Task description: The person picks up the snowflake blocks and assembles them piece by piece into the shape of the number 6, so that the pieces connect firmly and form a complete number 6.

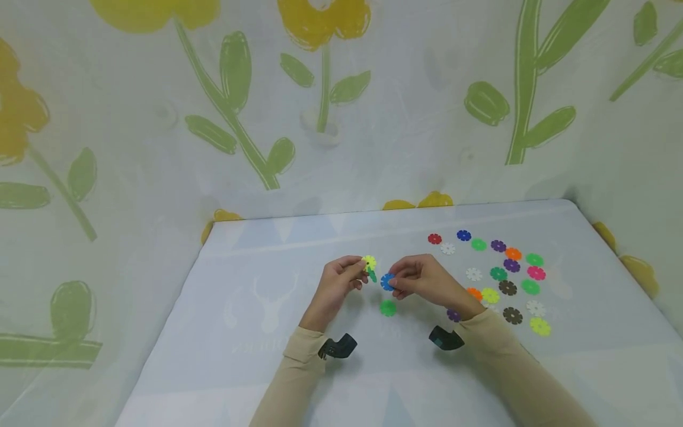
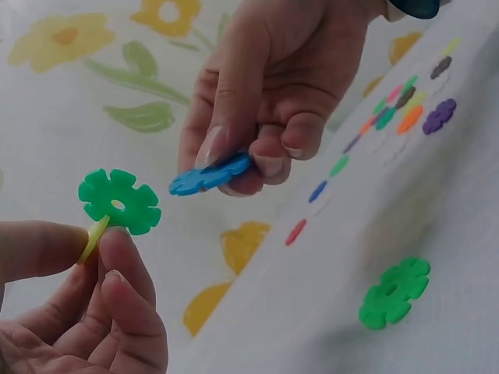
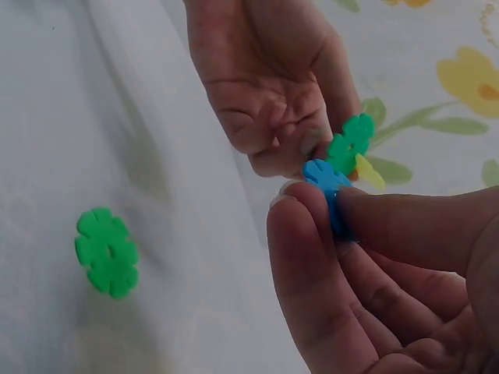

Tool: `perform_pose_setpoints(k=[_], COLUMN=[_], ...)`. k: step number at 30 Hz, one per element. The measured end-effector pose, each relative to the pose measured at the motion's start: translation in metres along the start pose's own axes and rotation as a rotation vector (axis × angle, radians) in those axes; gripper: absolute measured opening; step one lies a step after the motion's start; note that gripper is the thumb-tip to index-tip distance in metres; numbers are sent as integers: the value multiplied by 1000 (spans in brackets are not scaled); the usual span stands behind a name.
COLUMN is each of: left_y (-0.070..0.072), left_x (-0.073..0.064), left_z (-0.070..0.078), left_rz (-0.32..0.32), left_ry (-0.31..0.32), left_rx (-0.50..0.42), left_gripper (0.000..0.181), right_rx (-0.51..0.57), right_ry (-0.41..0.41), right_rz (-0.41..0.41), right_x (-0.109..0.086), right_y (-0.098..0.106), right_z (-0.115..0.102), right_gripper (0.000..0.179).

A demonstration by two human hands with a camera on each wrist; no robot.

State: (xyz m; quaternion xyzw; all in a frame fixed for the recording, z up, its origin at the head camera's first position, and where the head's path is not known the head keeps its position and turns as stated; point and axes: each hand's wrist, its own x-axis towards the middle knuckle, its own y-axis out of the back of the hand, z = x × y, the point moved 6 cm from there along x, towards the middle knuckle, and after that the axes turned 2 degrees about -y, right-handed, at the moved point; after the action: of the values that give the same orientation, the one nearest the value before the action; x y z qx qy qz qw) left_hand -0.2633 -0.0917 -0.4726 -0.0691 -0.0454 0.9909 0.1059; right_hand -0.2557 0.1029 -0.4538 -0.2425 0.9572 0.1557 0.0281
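My left hand (image 1: pixel 337 283) pinches a yellow notched plastic disc (image 1: pixel 369 262) between thumb and fingertips. A green notched disc (image 2: pixel 121 201) is slotted onto the yellow one and stands crosswise to it. My right hand (image 1: pixel 427 279) pinches a blue notched disc (image 2: pixel 209 174) by its edge. In the left wrist view a small gap separates the blue disc from the green one. Both hands are held above the table. A loose bright green disc (image 1: pixel 388 308) lies on the table below them.
Several loose notched discs lie scattered at the right of the white table (image 1: pixel 224 362), among them a red one (image 1: pixel 434 239), a brown one (image 1: pixel 513 315) and a purple one (image 1: pixel 454 315) near the right forearm. A flower-printed cloth wall (image 1: pixel 384 148) stands behind the table.
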Motion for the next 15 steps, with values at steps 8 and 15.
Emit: perform_pose_setpoints(k=[8,15], left_y=[1,1], left_x=[0,0], left_z=[1,2], left_rz=[18,20], left_ry=[4,-5], left_rx=[-6,-7], left_gripper=[28,29], right_rx=[40,109], right_ry=[17,-32], right_rz=[-30,-20], right_x=[2,1], right_y=[-10,-14], right_z=[0,0], right_gripper=[22,23])
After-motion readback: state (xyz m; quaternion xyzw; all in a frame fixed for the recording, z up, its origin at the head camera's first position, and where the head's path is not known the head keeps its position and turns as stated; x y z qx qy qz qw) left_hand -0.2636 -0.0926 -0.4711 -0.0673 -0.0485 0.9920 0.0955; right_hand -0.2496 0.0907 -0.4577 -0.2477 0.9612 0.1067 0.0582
